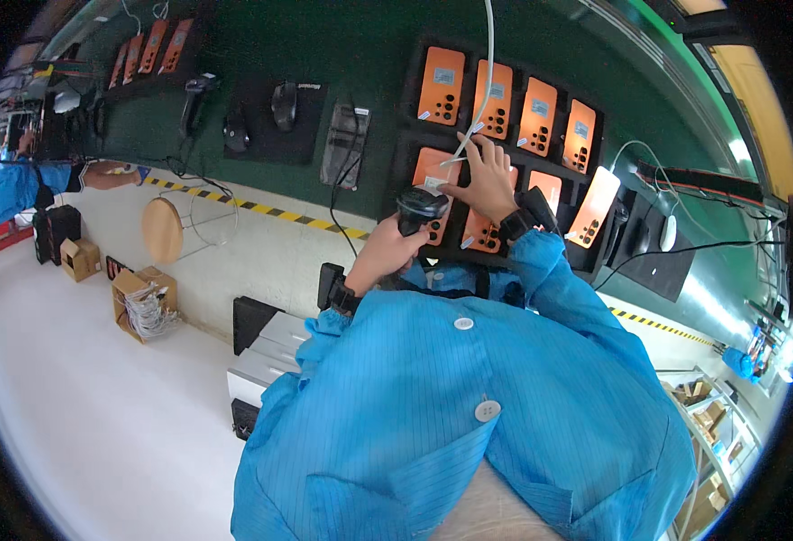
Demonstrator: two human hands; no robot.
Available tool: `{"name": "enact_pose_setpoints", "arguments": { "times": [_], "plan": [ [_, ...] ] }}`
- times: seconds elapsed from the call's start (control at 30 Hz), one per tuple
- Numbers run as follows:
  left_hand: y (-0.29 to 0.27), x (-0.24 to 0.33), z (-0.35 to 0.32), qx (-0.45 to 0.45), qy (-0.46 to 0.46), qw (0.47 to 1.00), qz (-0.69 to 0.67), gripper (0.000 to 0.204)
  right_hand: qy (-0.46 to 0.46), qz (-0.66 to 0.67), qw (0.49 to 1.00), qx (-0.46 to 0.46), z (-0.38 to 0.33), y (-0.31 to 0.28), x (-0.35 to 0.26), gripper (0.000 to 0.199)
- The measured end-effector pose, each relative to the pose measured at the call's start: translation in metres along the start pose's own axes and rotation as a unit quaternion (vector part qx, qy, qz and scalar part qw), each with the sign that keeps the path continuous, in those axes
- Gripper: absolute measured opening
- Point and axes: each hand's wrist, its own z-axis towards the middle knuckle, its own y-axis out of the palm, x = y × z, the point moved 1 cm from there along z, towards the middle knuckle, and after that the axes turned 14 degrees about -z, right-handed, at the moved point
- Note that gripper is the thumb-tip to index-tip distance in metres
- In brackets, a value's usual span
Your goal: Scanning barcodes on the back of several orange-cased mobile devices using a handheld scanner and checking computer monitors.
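Observation:
My left hand (384, 255) is closed around the handle of a black handheld barcode scanner (422, 206). The scanner's head is over an orange phone (433, 162) in a black foam tray (562, 169), hiding part of the phone. My right hand (487, 180) reaches over the same phone with fingers apart, its thumb by the pale label. A white cable (488, 81) comes down from the far edge and passes by my right fingertips; whether they touch it I cannot tell. Several more orange phones, such as one phone (442, 86), lie camera side up in the tray's slots.
One orange phone (594, 207) lies at the tray's right side. Leftward on the green bench are a grey pouch (345, 144), a mouse (284, 105) on a black mat, another scanner (196, 101) and more phones. A round stool (161, 230) and a cardboard box of cables (147, 307) stand lower left.

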Motion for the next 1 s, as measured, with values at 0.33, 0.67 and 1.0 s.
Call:
{"name": "enact_pose_setpoints", "arguments": {
  "times": [0.33,0.67,1.0],
  "plan": [
    [-0.076,0.040,0.137,0.259,0.296,0.900,0.189,0.056,0.073,0.188,0.970,0.137,-0.049,0.023,0.027,0.015],
    [-0.012,0.033,0.110,0.148,0.431,0.822,0.342,0.037,0.234,0.302,0.901,-0.205,-0.072,-0.022,0.014,0.026],
    [0.039,0.023,0.082,0.181,0.412,0.693,0.563,0.062,0.141,0.275,0.949,-0.061,-0.069,-0.007,0.023,0.021]
  ]
}}
